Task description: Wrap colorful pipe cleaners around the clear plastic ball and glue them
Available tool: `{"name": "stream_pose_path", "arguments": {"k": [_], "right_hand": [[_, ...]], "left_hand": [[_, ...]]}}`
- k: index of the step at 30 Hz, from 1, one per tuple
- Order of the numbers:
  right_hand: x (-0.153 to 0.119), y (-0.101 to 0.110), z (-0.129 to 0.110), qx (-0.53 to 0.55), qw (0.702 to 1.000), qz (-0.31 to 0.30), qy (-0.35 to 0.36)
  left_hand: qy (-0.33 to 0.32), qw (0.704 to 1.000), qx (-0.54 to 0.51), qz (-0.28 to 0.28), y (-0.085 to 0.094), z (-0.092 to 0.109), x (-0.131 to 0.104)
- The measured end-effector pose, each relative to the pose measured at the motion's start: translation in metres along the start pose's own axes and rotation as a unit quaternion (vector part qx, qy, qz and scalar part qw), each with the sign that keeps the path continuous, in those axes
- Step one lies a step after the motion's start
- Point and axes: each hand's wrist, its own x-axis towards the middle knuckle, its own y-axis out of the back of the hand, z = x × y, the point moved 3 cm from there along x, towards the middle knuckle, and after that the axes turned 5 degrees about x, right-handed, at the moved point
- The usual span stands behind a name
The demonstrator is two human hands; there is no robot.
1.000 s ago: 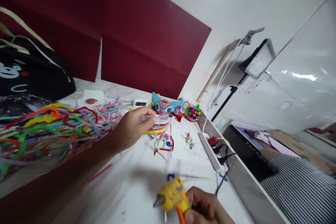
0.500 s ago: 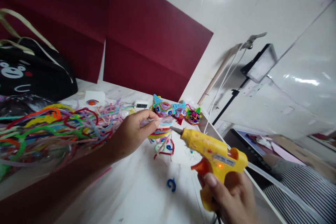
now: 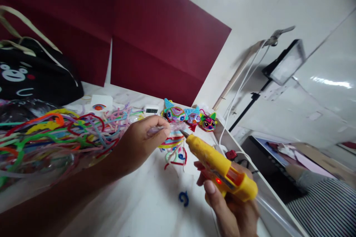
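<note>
Between thumb and fingers, my left hand (image 3: pixel 146 139) pinches a translucent, pale pinkish strip (image 3: pixel 177 127). My right hand (image 3: pixel 230 207) is wrapped round a yellow glue gun (image 3: pixel 211 155) with a lit red light, a finger at its trigger. The gun's nozzle is at the strip's free right end; whether they touch is unclear. Below the strip lie red, yellow and blue curved pieces (image 3: pixel 171 142) and a partly formed pipe-cleaner figure (image 3: pixel 176 157) on white paper. A blue curled piece (image 3: pixel 183 198) lies nearer on the table.
Colourful pipe cleaners (image 3: pixel 66 129) spread across the left, before a black bag (image 3: pixel 36 70). Decorated animal faces (image 3: pixel 175 114) and a small digital timer (image 3: pixel 151 110) stand at the back. A power strip (image 3: pixel 221 149) and cables lie right. Striped fabric (image 3: pixel 325 203) shows far right.
The glue gun has tilted more steeply, its rear dropping and shifting left, while its nozzle stays near the strip. My left hand keeps its pinch. The view has shifted slightly.
</note>
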Motion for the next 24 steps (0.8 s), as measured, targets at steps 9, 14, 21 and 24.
{"name": "stream_pose_path", "arguments": {"k": [9,14,21,24], "right_hand": [[-0.0004,-0.0062,-0.0019,0.029,0.999,-0.002,0.012],[-0.0007,-0.0060,-0.0012,0.026,0.999,-0.003,0.039],[-0.0012,-0.0055,0.0027,0.016,1.000,-0.004,0.025],[-0.0006,-0.0028,0.0044,0.022,0.999,-0.017,0.032]], "left_hand": [[-0.010,1.000,0.022,0.016,0.0012,0.0041,-0.0021],[-0.016,1.000,0.023,0.011,0.0012,0.0062,-0.0032],[-0.032,0.999,0.022,0.006,0.0002,0.0080,-0.0047],[-0.023,0.999,0.023,0.000,-0.0012,0.0082,-0.0051]]}}
